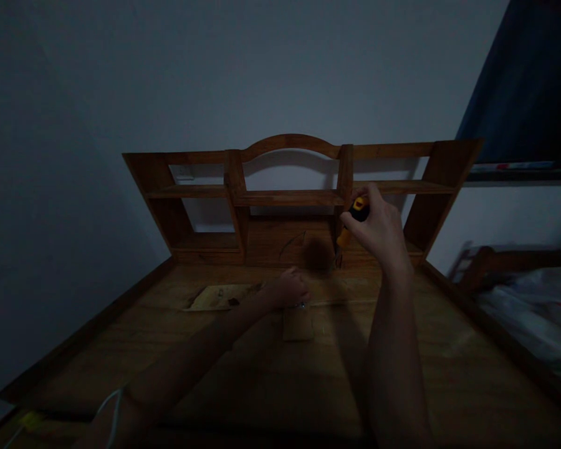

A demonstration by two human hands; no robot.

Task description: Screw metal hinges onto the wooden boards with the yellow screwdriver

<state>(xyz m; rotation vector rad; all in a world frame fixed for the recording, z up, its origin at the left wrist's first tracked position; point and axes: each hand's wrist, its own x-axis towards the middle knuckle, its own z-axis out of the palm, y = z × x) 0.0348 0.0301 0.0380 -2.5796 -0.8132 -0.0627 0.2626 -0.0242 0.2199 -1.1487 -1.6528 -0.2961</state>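
Observation:
My right hand (376, 221) is raised at the right part of the shelf unit, its fingers closed round a yellow-and-black screwdriver (344, 237). The tool points down and to the left. Low over the wooden board, my left hand (287, 289) has its fingers curled inward; what they hold, if anything, is hidden. Just below that hand lies a small flat brown square piece (298, 325), with a small shiny metal bit (302, 305) at its upper edge. To the left of the hand is a pale, torn-looking patch (222, 297) with dark spots.
A wooden shelf unit (287, 198) with an arched top rail stands at the back against the wall. The board (168, 362) has raised side edges. At the right are a dark curtain (523, 87) and a plastic-covered heap (537, 305). The light is dim.

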